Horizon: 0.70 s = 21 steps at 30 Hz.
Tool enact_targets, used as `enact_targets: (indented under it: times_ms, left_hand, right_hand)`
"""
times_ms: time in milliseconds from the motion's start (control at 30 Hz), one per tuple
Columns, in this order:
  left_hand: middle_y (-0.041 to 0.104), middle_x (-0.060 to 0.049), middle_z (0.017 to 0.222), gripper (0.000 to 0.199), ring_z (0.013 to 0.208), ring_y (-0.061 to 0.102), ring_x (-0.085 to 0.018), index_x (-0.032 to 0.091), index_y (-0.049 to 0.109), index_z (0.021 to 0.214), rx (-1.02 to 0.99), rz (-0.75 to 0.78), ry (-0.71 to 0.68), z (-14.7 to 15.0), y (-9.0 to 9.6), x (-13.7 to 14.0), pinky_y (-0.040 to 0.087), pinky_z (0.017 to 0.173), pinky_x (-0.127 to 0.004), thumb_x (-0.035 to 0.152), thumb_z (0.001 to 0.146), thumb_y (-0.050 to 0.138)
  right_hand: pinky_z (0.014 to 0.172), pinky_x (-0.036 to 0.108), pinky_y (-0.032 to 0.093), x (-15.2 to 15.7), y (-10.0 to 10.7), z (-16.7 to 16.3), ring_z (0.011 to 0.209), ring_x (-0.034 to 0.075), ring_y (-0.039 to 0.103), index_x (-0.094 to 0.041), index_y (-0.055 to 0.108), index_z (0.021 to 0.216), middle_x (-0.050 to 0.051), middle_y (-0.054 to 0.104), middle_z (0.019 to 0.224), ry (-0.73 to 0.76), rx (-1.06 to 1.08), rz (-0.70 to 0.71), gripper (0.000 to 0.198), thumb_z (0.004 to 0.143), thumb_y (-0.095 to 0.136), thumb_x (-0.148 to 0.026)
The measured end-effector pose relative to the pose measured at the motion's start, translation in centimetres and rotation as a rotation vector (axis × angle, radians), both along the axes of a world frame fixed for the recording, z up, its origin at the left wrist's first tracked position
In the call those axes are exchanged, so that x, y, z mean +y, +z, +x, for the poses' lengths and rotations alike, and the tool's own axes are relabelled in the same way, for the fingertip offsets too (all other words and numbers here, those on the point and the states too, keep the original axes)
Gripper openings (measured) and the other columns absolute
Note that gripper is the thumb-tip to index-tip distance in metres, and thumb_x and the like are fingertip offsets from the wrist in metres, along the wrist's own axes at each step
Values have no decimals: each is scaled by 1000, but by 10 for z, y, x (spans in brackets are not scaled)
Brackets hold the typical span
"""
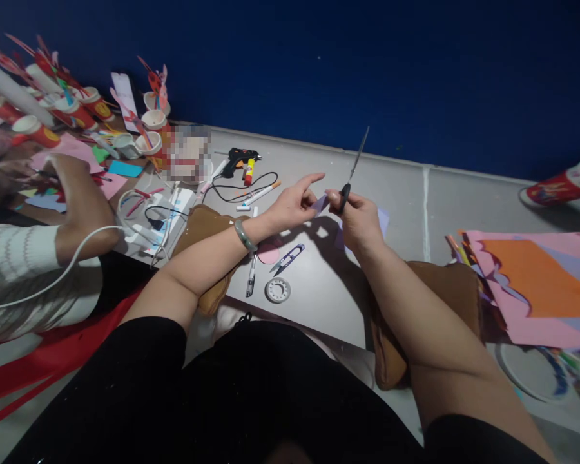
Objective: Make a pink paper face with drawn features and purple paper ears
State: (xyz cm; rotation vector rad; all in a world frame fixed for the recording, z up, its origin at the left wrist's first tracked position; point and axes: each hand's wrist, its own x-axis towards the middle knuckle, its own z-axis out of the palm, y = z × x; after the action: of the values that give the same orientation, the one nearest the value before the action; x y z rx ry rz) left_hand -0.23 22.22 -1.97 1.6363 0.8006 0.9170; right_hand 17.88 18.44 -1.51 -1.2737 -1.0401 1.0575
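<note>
My left hand (294, 206) pinches a small piece of purple paper (321, 204), its index finger stretched out beyond the pinch. Scissors with black handles (345, 195) are in my right hand (360, 222), blades pointing up and away; the blades look closed together. Right fingertips are close beside the purple piece, and I cannot tell if they touch it. More purple paper (383, 221) lies on the table under my right hand. Nearer me are thread snips (290, 259), a pink paper disc (269, 253), a white tape roll (277, 290) and a pen (251, 282).
A black glue gun (238, 160), glue stick (249, 173) and marker (269, 191) lie beyond my left hand. Brown cushions (207, 225) are under my forearms. Coloured paper (536, 277) is stacked right. Left, another person's arm (80, 200) is near paper cups (154, 120) and cables.
</note>
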Motion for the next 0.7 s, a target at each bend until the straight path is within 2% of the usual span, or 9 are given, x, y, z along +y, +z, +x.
enact_targets:
  times_ms: [100,233,300,400,467,533,600,700]
  left_hand:
    - [73,9,77,87,73,66,-12,13,52,162,103,70,-23,-1,1,0,48,74,-27,11,79,79]
    - [70,10,73,71,68,63,-12,11,57,151,180,79,-18,-2,6,-3,46,73,-27,13,83,78]
    - [70,9,74,61,67,62,-11,14,62,139,200,50,-6,-3,9,-3,45,71,-27,7,80,76]
    - [67,7,74,39,69,60,-12,19,66,110,265,29,15,-5,13,-2,43,70,-27,2,76,72]
    - [67,4,75,27,72,60,-14,22,63,90,355,75,18,-7,16,0,44,72,-28,1,75,71]
    - [69,1,77,23,76,61,-16,22,61,78,491,163,21,-9,19,2,44,75,-30,1,75,71]
    - [73,-3,82,20,80,63,-19,21,65,77,648,249,21,-10,21,2,45,78,-32,1,78,69]
    - [82,-9,96,19,91,69,-23,18,77,91,845,309,0,-10,24,-2,48,85,-35,4,86,65]
  right_hand:
    - [73,35,50,3,0,6,73,16,56,-24,76,72,0,66,72,107,4,-53,51,60,100,-67]
    - [70,33,48,1,1,10,71,16,58,-23,71,65,0,68,70,226,-84,-62,54,58,104,-65]
    - [68,32,48,1,0,10,70,16,58,-23,71,65,0,70,70,214,-91,-31,51,56,106,-58]
    - [63,29,46,4,-6,11,64,13,56,-22,73,66,0,69,68,173,-128,-7,40,60,105,-44]
    - [59,28,42,7,-12,12,61,12,53,-21,74,66,-1,67,65,153,-196,0,31,65,101,-35]
    - [57,28,40,9,-17,12,60,12,51,-22,76,66,-1,66,63,138,-266,3,23,70,97,-31]
    - [57,28,41,10,-21,13,60,13,52,-22,75,66,-1,67,63,142,-323,-10,22,74,94,-31]
    - [62,30,46,10,-24,15,64,16,59,-21,77,71,2,71,68,179,-435,-24,19,81,87,-33]
